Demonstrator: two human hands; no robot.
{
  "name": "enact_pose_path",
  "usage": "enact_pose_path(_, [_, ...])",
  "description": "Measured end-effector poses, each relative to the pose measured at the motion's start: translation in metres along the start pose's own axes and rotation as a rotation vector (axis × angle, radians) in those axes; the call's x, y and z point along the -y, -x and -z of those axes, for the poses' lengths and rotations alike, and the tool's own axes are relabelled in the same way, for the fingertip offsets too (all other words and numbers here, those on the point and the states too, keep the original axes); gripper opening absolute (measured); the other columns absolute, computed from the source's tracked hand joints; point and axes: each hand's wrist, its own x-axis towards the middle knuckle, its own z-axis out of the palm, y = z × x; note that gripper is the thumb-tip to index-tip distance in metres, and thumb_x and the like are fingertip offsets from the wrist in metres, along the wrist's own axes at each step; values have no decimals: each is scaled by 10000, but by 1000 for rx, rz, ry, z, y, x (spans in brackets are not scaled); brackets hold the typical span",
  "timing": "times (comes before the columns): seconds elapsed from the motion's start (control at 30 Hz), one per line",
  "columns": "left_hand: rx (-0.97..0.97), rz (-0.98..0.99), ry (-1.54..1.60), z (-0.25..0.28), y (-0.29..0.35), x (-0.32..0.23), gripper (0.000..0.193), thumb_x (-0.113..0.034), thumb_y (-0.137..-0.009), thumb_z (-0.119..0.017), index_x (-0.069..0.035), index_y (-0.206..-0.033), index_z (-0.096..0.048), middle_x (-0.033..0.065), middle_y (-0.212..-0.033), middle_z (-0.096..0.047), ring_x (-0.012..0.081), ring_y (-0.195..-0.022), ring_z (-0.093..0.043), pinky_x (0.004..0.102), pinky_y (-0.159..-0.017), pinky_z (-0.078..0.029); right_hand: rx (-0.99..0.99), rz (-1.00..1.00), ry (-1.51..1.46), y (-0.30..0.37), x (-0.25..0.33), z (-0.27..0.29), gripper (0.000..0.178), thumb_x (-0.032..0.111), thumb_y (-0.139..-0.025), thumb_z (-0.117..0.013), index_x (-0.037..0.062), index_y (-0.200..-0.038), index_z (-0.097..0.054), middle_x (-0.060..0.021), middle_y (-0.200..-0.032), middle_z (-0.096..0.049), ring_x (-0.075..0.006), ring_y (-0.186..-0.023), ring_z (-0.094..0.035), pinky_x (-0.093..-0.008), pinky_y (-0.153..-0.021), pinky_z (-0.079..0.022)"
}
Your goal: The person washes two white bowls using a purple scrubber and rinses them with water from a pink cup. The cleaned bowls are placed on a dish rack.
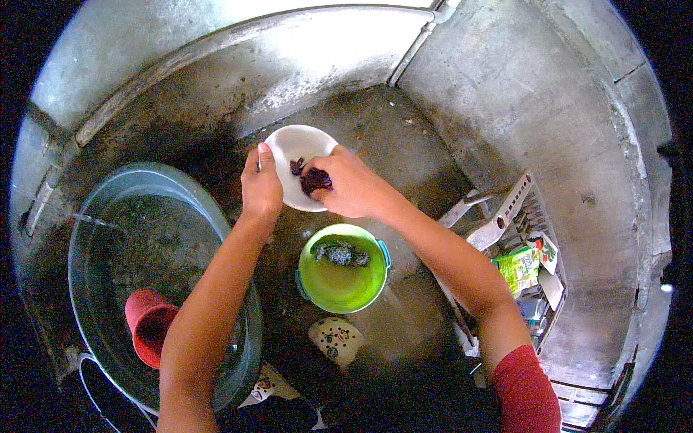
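Observation:
My left hand grips the left rim of a white bowl, tilted so its inside shows. Pressed against that inside is a dark purple crumpled scrubber, with the fingers of my right hand closed around it. Whether it is mesh or cloth I cannot tell. A smaller dark piece shows beside it in the bowl. Just below both hands, a green basin with blue handles stands on the floor. In its shallow liquid lies a dark grey, frothy lump.
A large grey-blue tub with water and a red dipper stands at the left. At the right is a white plastic rack holding a green packet. Concrete walls curve around. A patterned cream-coloured thing lies below the basin.

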Motion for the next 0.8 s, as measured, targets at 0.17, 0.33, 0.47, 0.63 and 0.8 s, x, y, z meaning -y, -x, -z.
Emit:
enact_pose_path(0.17, [121,23,21,-3,10,-17,563,-444,-1085,-396,35,-1330,-562,215,-1216,-658,293,-1114,-606,398,-997,-453,-251,-60,-170,-6,-1,-24,251,97,-769,-700,49,-1014,-730,-238,-917,-671,-421,-916,-654,-487,-869,-528])
enact_pose_path(0.33, [1,41,164,4,0,-27,481,-374,-1090,-424,44,-1251,-600,157,-1086,-681,226,-1007,-608,369,-941,-471,21,97,-223,2,0,-25,225,77,-732,-692,37,-948,-739,-197,-979,-690,-401,-941,-663,-476,-873,-535])
enact_pose_path(0.47, [51,-197,-121,0,14,-20,454,-356,-1071,-465,52,-1210,-608,196,-1056,-684,250,-998,-617,399,-915,-480,-108,-91,-62,7,-4,-22,149,81,-720,-689,26,-848,-741,-197,-977,-685,-407,-916,-667,-489,-850,-542])
enact_pose_path(0.63, [70,-139,-35,7,9,-26,392,-319,-1077,-453,27,-1165,-616,202,-1073,-687,274,-948,-634,418,-876,-504,-87,292,-254,5,-9,-24,243,67,-687,-665,31,-914,-747,-173,-1087,-699,-393,-957,-671,-490,-877,-540])
enact_pose_path(0.8, [-44,-137,-157,6,6,-33,381,-313,-1060,-504,43,-1118,-627,190,-992,-686,249,-911,-622,405,-862,-501,-94,166,70,3,-14,-17,304,45,-688,-651,44,-974,-752,-144,-1105,-708,-378,-974,-676,-451,-891,-546])
